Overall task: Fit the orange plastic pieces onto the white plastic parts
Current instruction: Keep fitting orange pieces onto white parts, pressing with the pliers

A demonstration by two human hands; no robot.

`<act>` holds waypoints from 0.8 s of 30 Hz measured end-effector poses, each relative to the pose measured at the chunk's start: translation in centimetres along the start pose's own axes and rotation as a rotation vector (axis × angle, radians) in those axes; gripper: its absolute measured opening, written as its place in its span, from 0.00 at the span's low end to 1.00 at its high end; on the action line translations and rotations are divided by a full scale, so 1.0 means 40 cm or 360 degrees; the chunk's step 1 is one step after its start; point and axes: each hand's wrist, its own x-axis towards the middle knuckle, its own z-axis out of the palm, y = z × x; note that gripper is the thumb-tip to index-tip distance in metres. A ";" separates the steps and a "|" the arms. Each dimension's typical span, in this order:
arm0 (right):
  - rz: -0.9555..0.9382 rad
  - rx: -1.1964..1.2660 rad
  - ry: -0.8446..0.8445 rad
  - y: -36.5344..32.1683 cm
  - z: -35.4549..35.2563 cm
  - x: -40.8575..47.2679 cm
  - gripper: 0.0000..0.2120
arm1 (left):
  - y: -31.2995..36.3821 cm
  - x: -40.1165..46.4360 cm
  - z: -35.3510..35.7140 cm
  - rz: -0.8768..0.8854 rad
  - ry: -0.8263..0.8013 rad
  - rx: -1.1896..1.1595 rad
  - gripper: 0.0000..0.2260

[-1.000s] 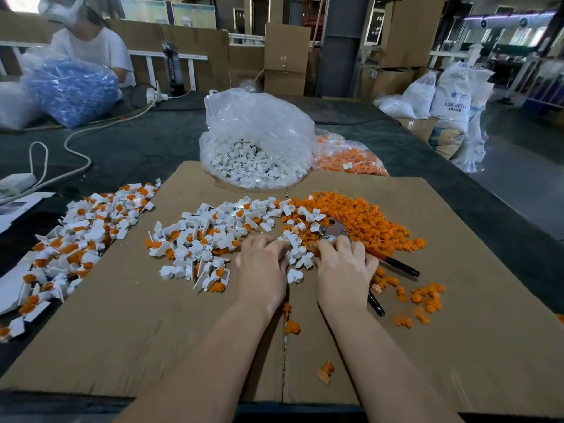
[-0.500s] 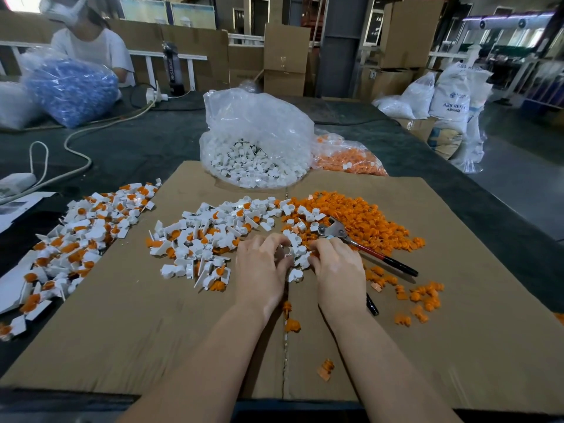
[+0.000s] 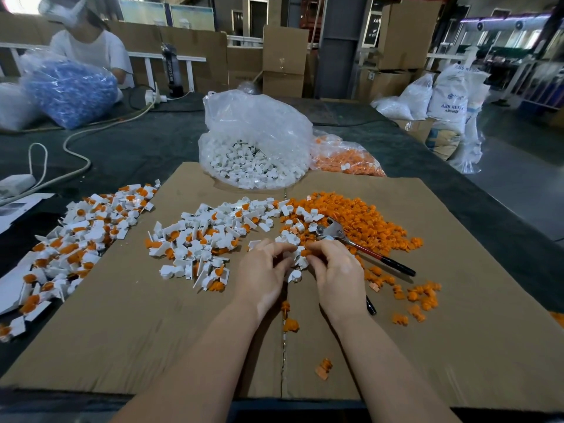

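Observation:
My left hand (image 3: 265, 270) and my right hand (image 3: 334, 270) meet over a small cluster of white parts (image 3: 294, 261) at the middle of the cardboard sheet (image 3: 152, 331). The left fingers pinch a white part. An orange piece (image 3: 306, 253) sits at my right fingertips, pinched against the white cluster. A heap of loose orange pieces (image 3: 360, 218) lies behind my right hand. A heap of white parts mixed with orange (image 3: 201, 239) lies to the left of my hands.
Red-handled pliers (image 3: 360, 245) lie right of my hands. A bag of white parts (image 3: 256, 160) and a bag of orange pieces (image 3: 345, 160) stand at the back. White-and-orange parts (image 3: 70, 239) are heaped at the left. A person (image 3: 88, 44) sits far left.
Both hands have drawn closer together and lifted slightly off the cardboard. My right hand has come off the pliers and now pinches an orange piece.

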 end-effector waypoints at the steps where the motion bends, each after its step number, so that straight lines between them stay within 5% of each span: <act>1: -0.0002 0.0008 0.0009 0.000 -0.001 0.000 0.06 | 0.001 0.001 0.000 -0.0007 -0.0003 -0.0014 0.12; 24: -0.0127 -0.0188 -0.0099 0.008 0.018 -0.003 0.09 | -0.012 -0.002 -0.005 -0.0195 -0.0094 -0.0443 0.01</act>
